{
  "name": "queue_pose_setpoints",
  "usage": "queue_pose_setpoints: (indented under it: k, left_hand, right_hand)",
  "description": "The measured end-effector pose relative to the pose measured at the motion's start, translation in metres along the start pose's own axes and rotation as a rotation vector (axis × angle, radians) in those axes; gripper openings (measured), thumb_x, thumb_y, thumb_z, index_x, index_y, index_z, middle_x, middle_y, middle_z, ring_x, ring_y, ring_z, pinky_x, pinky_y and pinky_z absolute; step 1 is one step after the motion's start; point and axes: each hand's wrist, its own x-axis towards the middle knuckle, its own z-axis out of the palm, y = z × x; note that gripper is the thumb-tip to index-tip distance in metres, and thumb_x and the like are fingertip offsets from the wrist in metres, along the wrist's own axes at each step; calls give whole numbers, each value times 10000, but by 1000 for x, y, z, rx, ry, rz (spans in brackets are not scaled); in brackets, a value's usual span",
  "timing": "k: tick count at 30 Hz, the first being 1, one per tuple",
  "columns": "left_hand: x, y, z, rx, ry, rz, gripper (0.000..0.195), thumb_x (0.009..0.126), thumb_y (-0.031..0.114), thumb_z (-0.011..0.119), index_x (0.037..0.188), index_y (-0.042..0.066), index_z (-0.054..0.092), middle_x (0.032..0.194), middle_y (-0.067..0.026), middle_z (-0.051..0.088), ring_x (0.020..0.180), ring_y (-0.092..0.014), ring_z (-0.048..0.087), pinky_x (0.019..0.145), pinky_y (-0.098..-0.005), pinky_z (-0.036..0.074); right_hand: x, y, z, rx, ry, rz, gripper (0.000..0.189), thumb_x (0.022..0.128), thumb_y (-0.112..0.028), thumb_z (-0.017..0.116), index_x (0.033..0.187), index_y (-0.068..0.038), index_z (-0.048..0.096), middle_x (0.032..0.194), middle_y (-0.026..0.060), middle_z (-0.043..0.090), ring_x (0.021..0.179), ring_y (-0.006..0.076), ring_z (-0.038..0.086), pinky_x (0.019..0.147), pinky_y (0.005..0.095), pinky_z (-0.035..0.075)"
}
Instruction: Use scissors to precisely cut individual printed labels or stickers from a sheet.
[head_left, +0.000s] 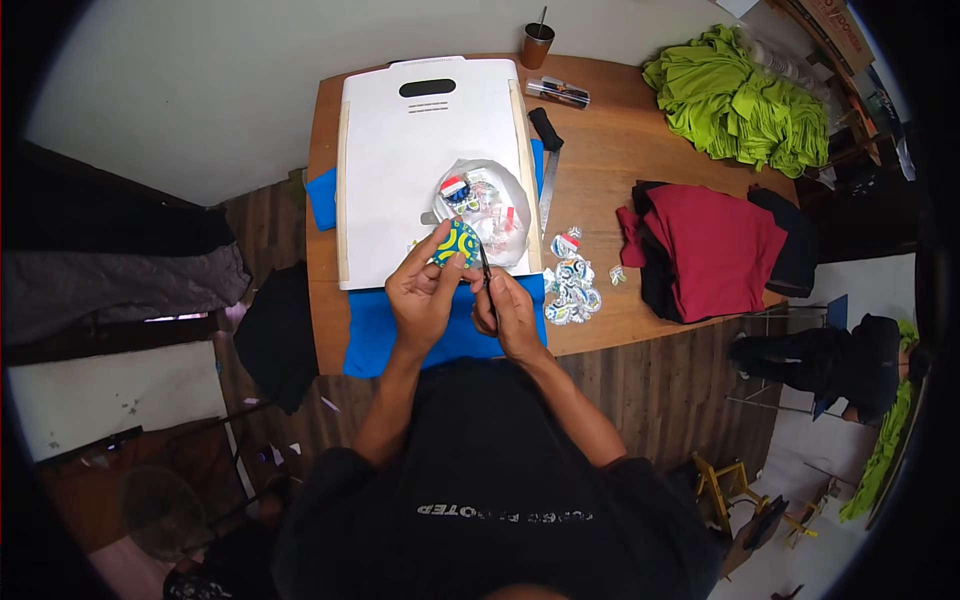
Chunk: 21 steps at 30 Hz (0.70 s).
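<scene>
My left hand (421, 296) pinches a round blue-green piece with a yellow pattern (455, 246) between thumb and fingers. In my right hand (516, 306) is a slim dark cutting tool (486, 270), apparently small scissors. Its tip meets the right edge of the round piece. Just beyond my hands, a clear plastic bag (517, 251) holds several printed scraps (456, 187). The bag rests on a white panel (390, 165) with an oval handle slot. To the right, a heap of printed cut-outs (574, 289) lies on the wooden table (600, 165).
Blue fabric (375, 337) lies partly under the panel. A steel ruler (550, 191), a clear case (559, 92) and a cup with a straw (537, 46) stand beyond. Red fabric (720, 251) and green garments (735, 112) are stacked right. Another person (855, 367) stands far right.
</scene>
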Motion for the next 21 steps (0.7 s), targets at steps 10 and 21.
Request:
queue_pose_setpoints:
  k: [10, 21]
  left_hand:
    - [-1, -2, 2, -12, -2, -4, 433, 907, -88, 574, 1331, -72, 489, 1058, -130, 599, 804, -153, 679, 706, -244, 563]
    - [-4, 0, 7, 23, 29, -19, 457, 915, -31, 599, 1350, -69, 466, 838, -127, 681, 703, -112, 662, 660, -217, 546]
  right_hand:
    - [1, 4, -2, -36, -3, -26, 335, 1054, -327, 350, 1050, -22, 490, 542, -24, 339, 417, 55, 270, 404, 213, 234]
    - [2, 3, 0, -53, 22, -29, 375, 1051, -361, 340, 1058, -17, 487, 540, -26, 345, 410, 62, 282, 399, 217, 236]
